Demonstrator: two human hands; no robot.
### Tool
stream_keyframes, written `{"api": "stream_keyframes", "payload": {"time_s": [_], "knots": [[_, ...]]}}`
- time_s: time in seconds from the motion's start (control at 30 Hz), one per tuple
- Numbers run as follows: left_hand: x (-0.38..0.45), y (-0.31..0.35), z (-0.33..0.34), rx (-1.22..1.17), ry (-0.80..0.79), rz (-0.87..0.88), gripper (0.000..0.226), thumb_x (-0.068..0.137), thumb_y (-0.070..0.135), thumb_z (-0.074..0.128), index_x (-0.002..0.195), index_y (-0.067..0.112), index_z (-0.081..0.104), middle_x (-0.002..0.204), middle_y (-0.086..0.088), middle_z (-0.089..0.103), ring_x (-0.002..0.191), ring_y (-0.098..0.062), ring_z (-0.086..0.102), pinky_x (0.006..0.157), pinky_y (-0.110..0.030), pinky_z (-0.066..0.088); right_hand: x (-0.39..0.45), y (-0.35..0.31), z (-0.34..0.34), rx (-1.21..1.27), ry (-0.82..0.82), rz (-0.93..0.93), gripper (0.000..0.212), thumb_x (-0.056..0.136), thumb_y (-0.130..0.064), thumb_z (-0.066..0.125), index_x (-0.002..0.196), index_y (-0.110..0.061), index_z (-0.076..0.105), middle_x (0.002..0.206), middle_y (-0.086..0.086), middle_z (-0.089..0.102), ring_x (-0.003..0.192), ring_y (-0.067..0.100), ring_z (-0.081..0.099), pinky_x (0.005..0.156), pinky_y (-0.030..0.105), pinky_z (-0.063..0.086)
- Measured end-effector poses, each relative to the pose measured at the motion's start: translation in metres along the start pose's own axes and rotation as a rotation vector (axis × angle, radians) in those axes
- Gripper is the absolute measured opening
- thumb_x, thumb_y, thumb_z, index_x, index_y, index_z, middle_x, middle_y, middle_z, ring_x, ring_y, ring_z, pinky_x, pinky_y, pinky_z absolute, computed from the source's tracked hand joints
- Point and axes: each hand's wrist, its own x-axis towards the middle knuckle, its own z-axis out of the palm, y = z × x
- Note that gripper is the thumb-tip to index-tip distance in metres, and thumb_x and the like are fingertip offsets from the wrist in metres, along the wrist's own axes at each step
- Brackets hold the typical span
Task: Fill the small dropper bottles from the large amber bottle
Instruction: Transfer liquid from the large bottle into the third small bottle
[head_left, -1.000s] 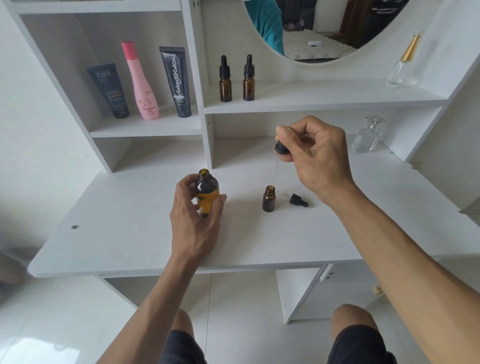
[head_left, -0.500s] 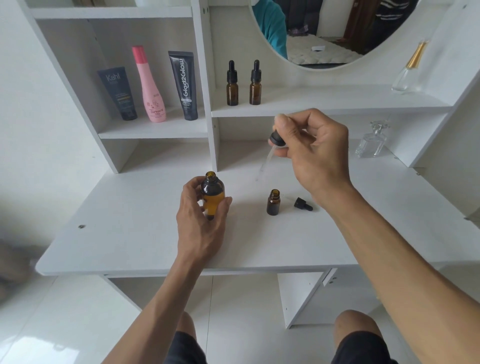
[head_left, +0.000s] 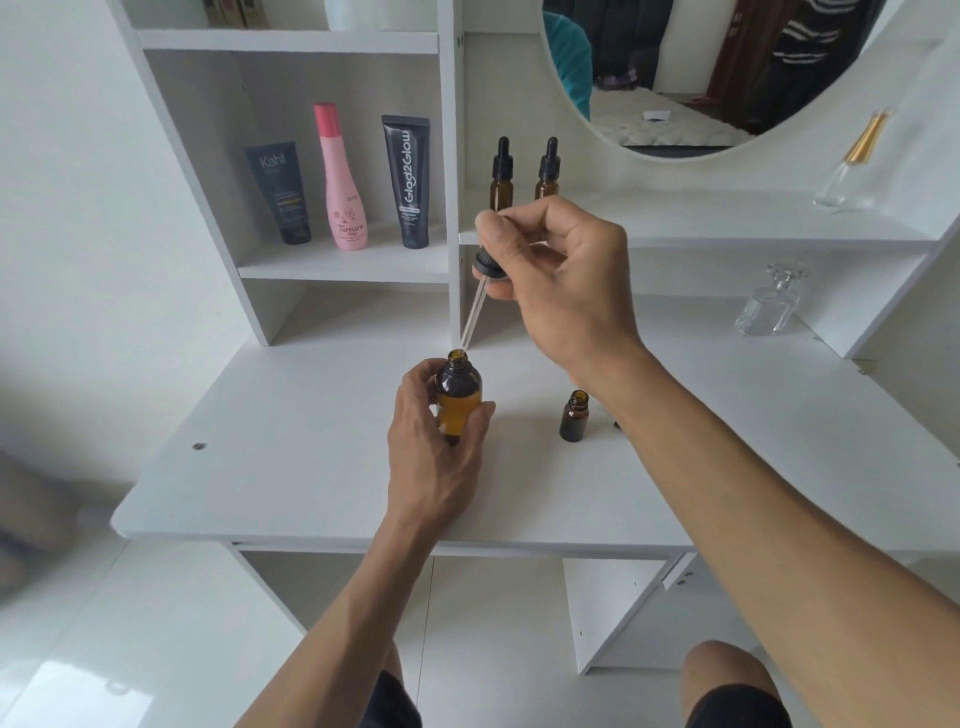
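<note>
My left hand (head_left: 435, 457) grips the large amber bottle (head_left: 458, 395), which stands open and upright on the white desk (head_left: 291, 467). My right hand (head_left: 561, 280) pinches the black bulb of a glass dropper (head_left: 475, 306); its tip slants down to the rim of the large bottle's mouth. A small open amber bottle (head_left: 574, 415) stands on the desk to the right, next to my right forearm, which hides the small black cap. Two capped dropper bottles (head_left: 502, 174) (head_left: 547, 169) stand on the shelf behind.
Three cosmetic tubes and bottles, a dark one (head_left: 280, 192), a pink one (head_left: 343, 179) and a black one (head_left: 410, 182), stand in the left shelf cubby. A clear glass perfume bottle (head_left: 769, 306) sits at the desk's back right, another with a gold cap (head_left: 852, 166) on the upper shelf. A round mirror (head_left: 701, 73) hangs above.
My right hand has carried the dropper left from above the small bottle to the mouth of the large amber bottle. My left hand has kept its hold.
</note>
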Motion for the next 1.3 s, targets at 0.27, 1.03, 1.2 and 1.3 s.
{"api": "stream_keyframes", "payload": {"time_s": [0.27,1.03,1.2,1.3], "knots": [[-0.002,0.0,0.0,0.002,-0.016,0.014,0.052,0.086,0.03,0.073,0.127,0.032,0.043,0.121,0.009,0.059,0.108,-0.007,0.057,0.089,-0.032,0.051,0.004,0.007,0.003,-0.207,-0.013,-0.031,0.015,0.091,-0.027,0.073,0.087,-0.012,0.072,0.075,-0.006,0.073,0.073,0.012,0.073,0.068,0.041,0.063],[-0.002,0.0,0.002,0.001,-0.016,0.038,0.053,0.085,0.029,0.075,0.127,0.032,0.043,0.121,0.009,0.058,0.107,-0.007,0.058,0.088,-0.041,0.053,-0.01,0.04,0.008,-0.438,-0.13,-0.067,0.023,0.089,-0.032,0.074,0.077,-0.013,0.071,0.073,-0.003,0.074,0.074,0.007,0.067,0.069,0.021,0.054],[-0.001,0.0,0.001,-0.002,-0.014,0.036,0.053,0.085,0.03,0.074,0.127,0.032,0.042,0.121,0.008,0.059,0.108,-0.008,0.058,0.087,-0.042,0.054,-0.01,0.041,0.008,-0.455,-0.127,-0.068,0.025,0.089,-0.033,0.074,0.077,-0.011,0.071,0.074,-0.001,0.075,0.074,0.008,0.067,0.071,0.025,0.054],[-0.001,0.0,0.001,-0.005,-0.014,0.036,0.053,0.085,0.03,0.074,0.127,0.032,0.042,0.12,0.008,0.059,0.108,-0.009,0.058,0.087,-0.042,0.054,-0.011,0.042,0.009,-0.457,-0.127,-0.069,0.025,0.09,-0.034,0.073,0.076,-0.013,0.07,0.072,-0.002,0.074,0.072,0.009,0.068,0.071,0.028,0.054]]}}
